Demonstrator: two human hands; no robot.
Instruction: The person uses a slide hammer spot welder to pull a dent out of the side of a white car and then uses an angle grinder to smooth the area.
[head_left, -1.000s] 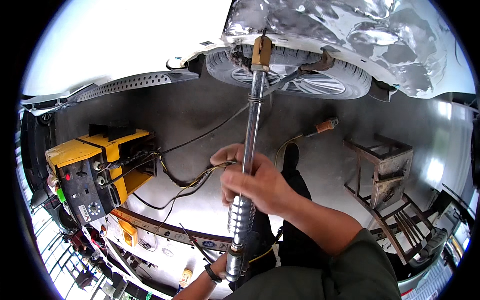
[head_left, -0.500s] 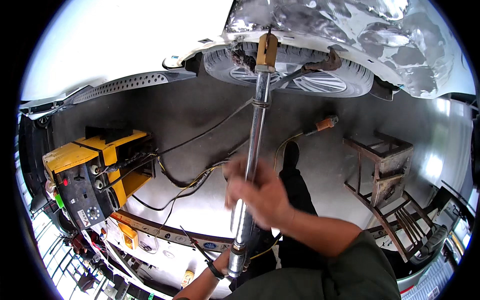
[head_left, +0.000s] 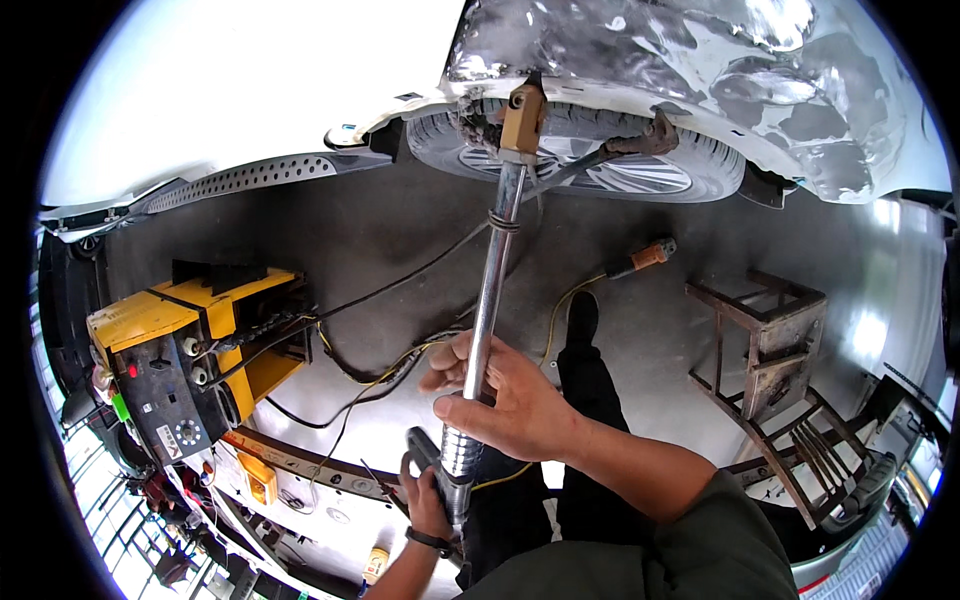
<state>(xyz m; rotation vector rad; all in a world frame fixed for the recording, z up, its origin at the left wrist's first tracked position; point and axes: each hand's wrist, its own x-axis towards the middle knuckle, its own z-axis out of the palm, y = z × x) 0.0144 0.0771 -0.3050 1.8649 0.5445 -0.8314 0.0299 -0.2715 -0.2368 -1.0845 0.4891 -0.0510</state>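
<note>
A long chrome slide-hammer puller (head_left: pixel 492 280) runs from a brass-coloured block (head_left: pixel 521 125) at the sanded wheel-arch panel (head_left: pixel 800 70) down toward me. My right hand (head_left: pixel 505 405) is loosely closed round the rod, thumb lying just above the ribbed sliding weight (head_left: pixel 462 446). My left hand (head_left: pixel 425 505) grips a black handle (head_left: pixel 425 450) at the puller's lower end, beside the weight. A dark cable with a worn fitting (head_left: pixel 645 140) lies across the wheel (head_left: pixel 625 177) behind the puller.
A yellow machine with cables (head_left: pixel 170 315) stands at left. An orange-bodied power tool (head_left: pixel 645 258) lies on the floor (head_left: pixel 380 220) near my foot. A rusty metal stand (head_left: pixel 775 350) stands at right. A white panel with an amber lamp (head_left: pixel 258 475) lies behind the machine.
My left hand has moved upward, and the black handle now shows left of the weight. My right hand has shifted on the rod. The brass block has tilted slightly.
</note>
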